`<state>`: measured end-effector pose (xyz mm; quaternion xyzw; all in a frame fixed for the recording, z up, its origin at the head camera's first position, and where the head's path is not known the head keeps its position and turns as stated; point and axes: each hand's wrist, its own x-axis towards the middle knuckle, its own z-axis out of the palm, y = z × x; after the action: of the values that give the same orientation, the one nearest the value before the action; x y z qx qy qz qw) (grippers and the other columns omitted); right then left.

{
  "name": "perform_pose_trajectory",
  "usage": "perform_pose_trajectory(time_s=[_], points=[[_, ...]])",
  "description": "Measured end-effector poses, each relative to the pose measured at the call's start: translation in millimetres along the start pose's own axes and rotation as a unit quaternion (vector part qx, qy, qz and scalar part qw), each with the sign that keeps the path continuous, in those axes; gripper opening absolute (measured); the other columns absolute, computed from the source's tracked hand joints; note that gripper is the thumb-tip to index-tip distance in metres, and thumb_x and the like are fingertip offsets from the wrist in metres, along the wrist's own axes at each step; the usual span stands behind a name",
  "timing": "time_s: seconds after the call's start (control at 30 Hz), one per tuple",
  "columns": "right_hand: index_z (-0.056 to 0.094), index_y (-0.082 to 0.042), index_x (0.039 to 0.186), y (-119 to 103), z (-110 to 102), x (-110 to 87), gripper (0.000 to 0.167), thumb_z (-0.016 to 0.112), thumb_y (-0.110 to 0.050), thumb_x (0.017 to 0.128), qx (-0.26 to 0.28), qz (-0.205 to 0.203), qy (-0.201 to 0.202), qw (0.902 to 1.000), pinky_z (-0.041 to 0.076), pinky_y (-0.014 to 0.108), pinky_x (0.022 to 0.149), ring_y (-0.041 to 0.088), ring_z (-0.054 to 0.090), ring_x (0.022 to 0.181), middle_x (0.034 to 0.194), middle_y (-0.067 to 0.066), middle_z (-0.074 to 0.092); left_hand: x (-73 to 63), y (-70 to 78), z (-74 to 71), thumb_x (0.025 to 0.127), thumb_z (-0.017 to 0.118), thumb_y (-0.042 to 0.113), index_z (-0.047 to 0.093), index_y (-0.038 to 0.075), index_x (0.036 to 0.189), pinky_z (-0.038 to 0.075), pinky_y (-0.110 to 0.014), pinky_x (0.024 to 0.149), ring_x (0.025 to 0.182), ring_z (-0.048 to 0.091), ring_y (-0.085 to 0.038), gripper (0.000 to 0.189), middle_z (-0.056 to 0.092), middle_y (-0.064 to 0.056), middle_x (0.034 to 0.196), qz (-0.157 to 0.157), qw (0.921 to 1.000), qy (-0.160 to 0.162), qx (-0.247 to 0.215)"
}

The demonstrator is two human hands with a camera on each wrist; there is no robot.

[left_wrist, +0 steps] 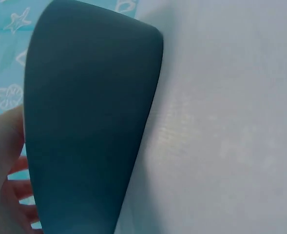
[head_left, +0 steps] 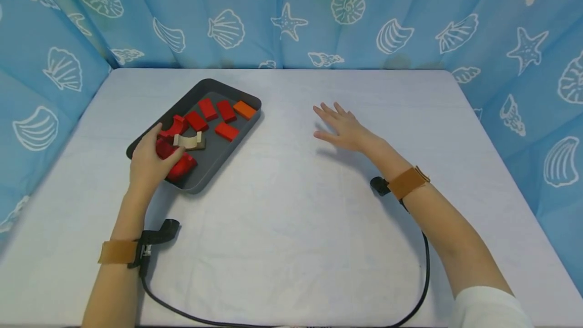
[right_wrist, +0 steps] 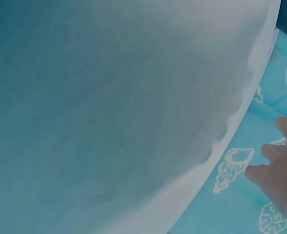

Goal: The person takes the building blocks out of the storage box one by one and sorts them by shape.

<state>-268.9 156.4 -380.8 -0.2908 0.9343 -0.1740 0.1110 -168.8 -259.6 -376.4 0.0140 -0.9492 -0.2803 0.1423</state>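
Note:
A dark grey tray [head_left: 214,168] lies on the left half of the table, holding red rectangular blocks [head_left: 226,111], an orange block [head_left: 245,110] and a cream curved block [head_left: 189,140]. My left hand [head_left: 148,161] reaches over the tray's near-left end, thumb and fingers spread around red rounded blocks [head_left: 183,166]. In the left wrist view the tray's outer wall [left_wrist: 89,112] hides the fingertips, so contact is unclear. Over the right half of the table, my right hand [head_left: 343,130] hovers with fingers spread and holds nothing; several of its fingers [right_wrist: 275,146] show in the right wrist view.
A white cloth [head_left: 291,227] covers the table. Blue curtains [head_left: 309,14] with shell prints hang behind it and at both sides. Black cables [head_left: 182,313] run from the wrist cameras along the table's near edge.

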Motion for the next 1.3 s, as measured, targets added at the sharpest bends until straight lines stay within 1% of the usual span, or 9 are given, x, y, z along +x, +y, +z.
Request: perform_pose_trajectory(time_s=[0.17,0.37,0.47,0.63,0.73,0.87,1.03,1.17,1.3], points=[[0.008,-0.018,0.145,-4.4,-0.6,1.1,0.073,0.035,-0.056,0.089,-0.019,-0.007,-0.005,0.9998,0.002,0.057,0.097,0.033,-0.007,0.131,0.148,0.009,0.004,-8.2,-10.1,-3.2,0.082,0.062,0.023,0.032,-0.004,0.135,0.024,-0.049,0.097,0.121,0.030,-0.037,0.066,0.036,-0.024,0.133,-0.020,0.9989,0.040,-0.010],[0.008,-0.018,0.145,-9.5,2.7,3.1,0.074,0.035,-0.057,0.088,-0.033,-0.013,-0.002,0.9994,0.002,0.057,0.098,0.032,-0.007,0.131,0.148,0.009,0.004,-5.0,-28.4,-9.2,0.081,0.063,0.016,0.037,-0.005,0.131,0.015,-0.049,0.100,0.124,0.024,-0.040,0.060,0.034,-0.027,0.132,0.016,0.9953,0.093,-0.021],[0.009,-0.018,0.145,-15.0,5.4,5.9,0.072,0.037,-0.055,0.089,-0.037,-0.020,0.001,0.9991,0.003,0.057,0.098,0.032,-0.007,0.131,0.148,0.009,0.005,-0.7,-41.7,-12.3,0.082,0.062,0.014,0.041,-0.005,0.130,0.017,-0.046,0.100,0.124,0.028,-0.037,0.055,0.037,-0.025,0.131,0.024,0.9928,0.106,-0.051],[0.011,-0.017,0.145,-24.6,9.8,9.9,0.073,0.039,-0.054,0.089,-0.042,-0.046,0.004,0.9980,0.004,0.058,0.097,0.032,-0.006,0.131,0.148,0.010,0.006,6.8,-61.4,-11.0,0.086,0.056,0.015,0.043,-0.001,0.129,0.022,-0.031,0.100,0.121,0.037,-0.026,0.048,0.044,-0.016,0.129,-0.022,0.9812,0.111,-0.156],[0.012,-0.018,0.145,-33.4,11.9,12.6,0.073,0.040,-0.055,0.088,-0.037,-0.069,0.005,0.9969,0.004,0.058,0.097,0.033,-0.005,0.131,0.147,0.009,0.007,8.6,-67.3,-9.2,0.088,0.053,0.017,0.041,-0.002,0.130,0.021,-0.028,0.100,0.121,0.036,-0.024,0.047,0.045,-0.016,0.129,-0.056,0.9748,0.099,-0.192],[0.015,-0.018,0.145,-47.9,13.6,13.6,0.073,0.043,-0.054,0.087,-0.036,-0.100,0.005,0.9943,0.006,0.058,0.097,0.031,-0.004,0.131,0.147,0.008,0.009,10.7,-68.5,-8.4,0.090,0.050,0.017,0.039,-0.005,0.129,0.022,-0.031,0.100,0.121,0.036,-0.028,0.046,0.045,-0.020,0.127,-0.077,0.9745,0.083,-0.194],[0.015,-0.019,0.145,-66.6,15.5,14.5,0.074,0.044,-0.055,0.086,-0.052,-0.135,0.006,0.9895,0.008,0.057,0.098,0.030,-0.004,0.132,0.148,0.007,0.009,14.0,-66.6,-8.1,0.092,0.042,0.018,0.043,-0.005,0.127,0.023,-0.033,0.100,0.120,0.036,-0.028,0.042,0.045,-0.020,0.127,-0.107,0.9752,0.085,-0.174],[0.012,-0.021,0.145,-80.8,17.6,19.5,0.075,0.042,-0.057,0.086,-0.061,-0.151,-0.001,0.9866,0.010,0.053,0.099,0.028,-0.002,0.132,0.148,0.005,0.008,13.6,-68.2,-7.4,0.092,0.041,0.017,0.048,-0.004,0.123,0.028,-0.036,0.097,0.115,0.041,-0.028,0.038,0.048,-0.020,0.124,-0.146,0.9715,0.088,-0.165],[0.015,-0.020,0.145,-94.5,21.4,28.3,0.075,0.044,-0.055,0.086,-0.056,-0.165,0.006,0.9847,0.011,0.048,0.101,0.028,0.004,0.132,0.147,0.005,0.012,12.2,-72.0,-6.9,0.092,0.041,0.016,0.050,-0.004,0.121,0.032,-0.036,0.094,0.110,0.044,-0.029,0.036,0.050,-0.020,0.121,-0.166,0.9681,0.089,-0.165]])
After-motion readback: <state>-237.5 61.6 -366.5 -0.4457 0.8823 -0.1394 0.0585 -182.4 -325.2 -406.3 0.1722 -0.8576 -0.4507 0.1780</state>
